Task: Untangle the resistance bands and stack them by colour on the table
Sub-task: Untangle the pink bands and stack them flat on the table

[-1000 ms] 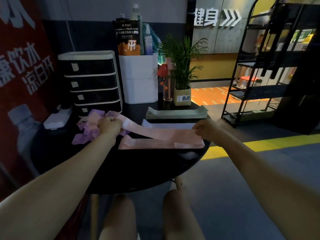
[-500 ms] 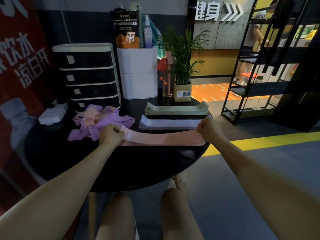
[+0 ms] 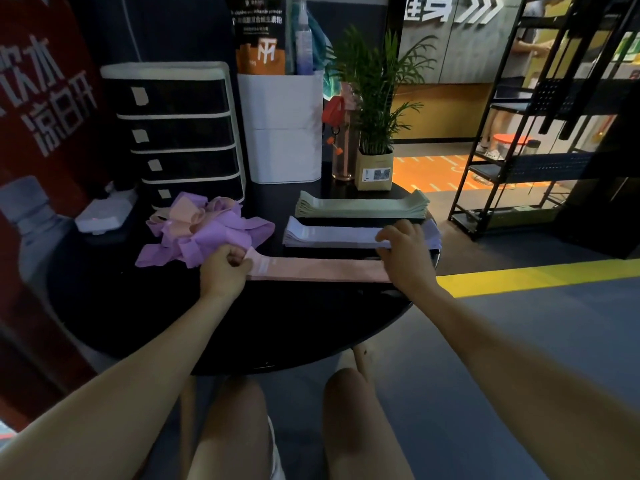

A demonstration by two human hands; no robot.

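Gym corner, round black table (image 3: 138,306) w/ drawer unit (image 3: 180,133), white bin (image 3: 284,133) and potted plant (image 3: 375,147) at the back edge. Pink band (image 3: 311,270) lies flat on the table, stretched left-right, nearest row to the person. Left hand (image 3: 223,270) fingers curled, pinching the band's left end. Right hand (image 3: 405,252) over the right end, fingers bent down onto it; grip vs press: can't tell. Beyond it: lilac stack (image 3: 329,233), then green stack (image 3: 360,207), both flat and parallel. Tangled pile (image 3: 201,226) of purple + pink bands sits left of the stacks, just beside the left hand.
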